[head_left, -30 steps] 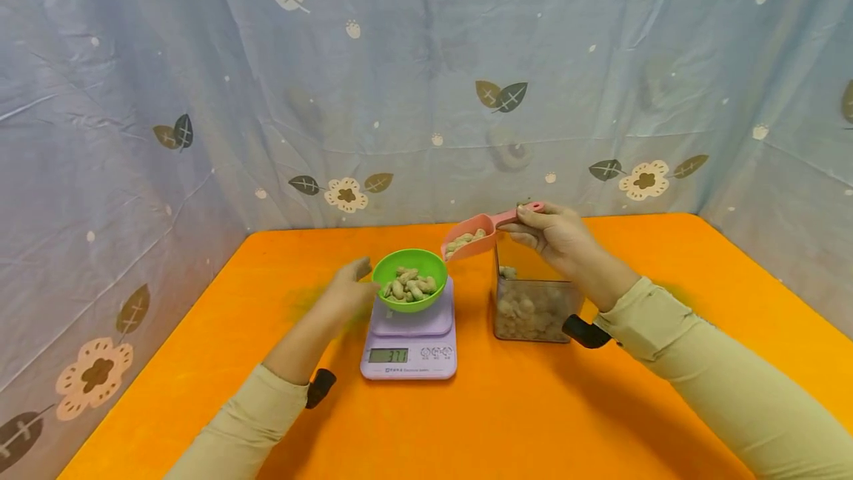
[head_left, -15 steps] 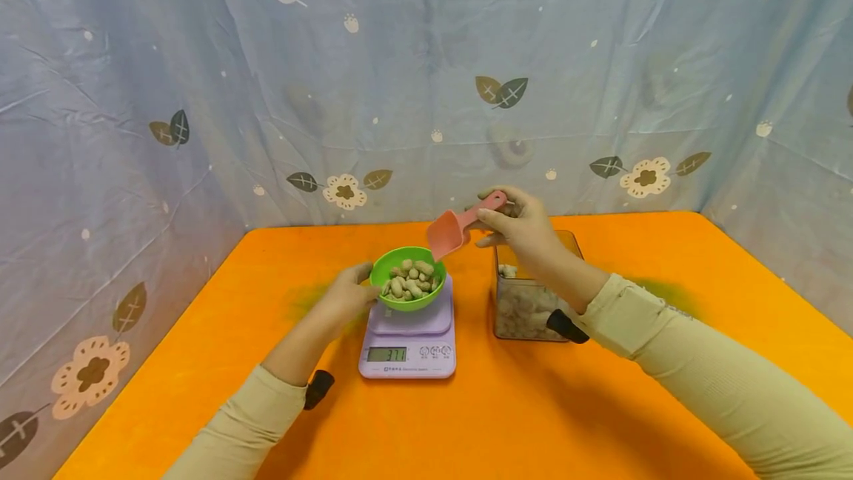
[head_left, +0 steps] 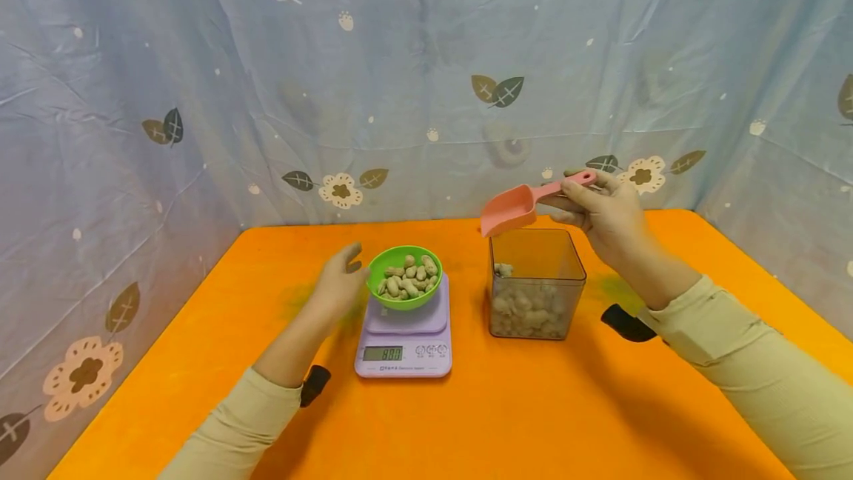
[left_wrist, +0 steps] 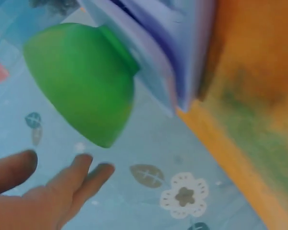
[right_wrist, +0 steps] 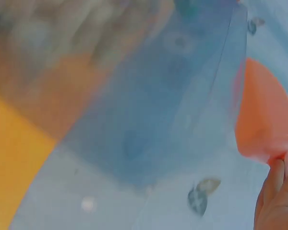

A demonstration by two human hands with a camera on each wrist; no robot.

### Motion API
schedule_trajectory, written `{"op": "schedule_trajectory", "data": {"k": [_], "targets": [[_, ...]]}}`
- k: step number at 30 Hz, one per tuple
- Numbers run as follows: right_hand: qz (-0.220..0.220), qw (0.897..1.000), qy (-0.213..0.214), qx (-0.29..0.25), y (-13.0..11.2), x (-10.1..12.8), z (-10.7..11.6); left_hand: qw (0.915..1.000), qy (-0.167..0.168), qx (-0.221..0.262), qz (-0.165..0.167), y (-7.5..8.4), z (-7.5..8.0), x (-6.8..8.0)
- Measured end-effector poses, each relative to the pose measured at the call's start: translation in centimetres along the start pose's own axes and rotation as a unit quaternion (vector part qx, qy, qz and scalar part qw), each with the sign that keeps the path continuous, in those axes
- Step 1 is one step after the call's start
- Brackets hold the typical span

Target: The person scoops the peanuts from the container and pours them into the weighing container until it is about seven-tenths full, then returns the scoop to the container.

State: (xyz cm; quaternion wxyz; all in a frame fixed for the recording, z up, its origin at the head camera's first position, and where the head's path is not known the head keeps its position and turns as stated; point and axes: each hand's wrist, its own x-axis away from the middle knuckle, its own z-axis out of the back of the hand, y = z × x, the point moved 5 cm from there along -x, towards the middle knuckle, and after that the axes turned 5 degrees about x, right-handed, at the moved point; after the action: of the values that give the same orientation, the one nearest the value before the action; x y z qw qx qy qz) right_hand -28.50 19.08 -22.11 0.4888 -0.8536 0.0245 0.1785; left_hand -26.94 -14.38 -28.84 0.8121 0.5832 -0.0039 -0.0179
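Observation:
A green bowl [head_left: 404,278] of peanuts in their shells sits on a lilac kitchen scale [head_left: 405,341]. My left hand [head_left: 340,281] hovers just left of the bowl with fingers relaxed, apart from it; the left wrist view shows the bowl [left_wrist: 84,81] and my spread fingers [left_wrist: 62,184] below it. My right hand [head_left: 603,206] grips the handle of a pink scoop [head_left: 512,210], held above the back rim of a clear square container [head_left: 536,284] partly filled with peanuts. The scoop's inside is turned away. In the right wrist view the scoop [right_wrist: 264,120] hangs beside the container wall [right_wrist: 149,105].
The orange table [head_left: 506,421] is walled by a blue floral cloth [head_left: 413,80] at the back and both sides. The scale stands left of the container, with a small gap between them.
The right hand tipped the scoop over the bowl, then carried it right and up above the container. The bowl holds more peanuts. The left hand let go of the bowl's rim.

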Motion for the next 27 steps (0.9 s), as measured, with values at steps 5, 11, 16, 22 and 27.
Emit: {"op": "schedule_trajectory", "data": {"k": [5, 11, 16, 22, 27], "targets": [[-0.031, 0.994, 0.000, 0.103, -1.3, 0.1, 2.8, 0.9978, 0.035, 0.032, -0.046, 1.5, -0.5, 0.2], [-0.106, 0.911, -0.035, 0.396, -0.1, 0.1, 4.0, 0.9929, 0.033, 0.071, -0.090, 3.0, -2.8, 0.9], [-0.118, 0.873, -0.075, 0.467, 1.9, 0.1, 3.2, 0.9919, -0.007, 0.072, -0.105, 3.6, -5.6, 1.3], [-0.118, 0.895, -0.061, 0.426, 2.5, 0.2, 3.4, 0.9912, -0.094, 0.044, -0.083, 4.0, -9.3, 1.5], [-0.100, 0.884, -0.078, 0.450, 2.2, 0.4, 3.5, 0.9872, -0.147, 0.041, -0.045, 4.1, -11.9, 0.9]]}}
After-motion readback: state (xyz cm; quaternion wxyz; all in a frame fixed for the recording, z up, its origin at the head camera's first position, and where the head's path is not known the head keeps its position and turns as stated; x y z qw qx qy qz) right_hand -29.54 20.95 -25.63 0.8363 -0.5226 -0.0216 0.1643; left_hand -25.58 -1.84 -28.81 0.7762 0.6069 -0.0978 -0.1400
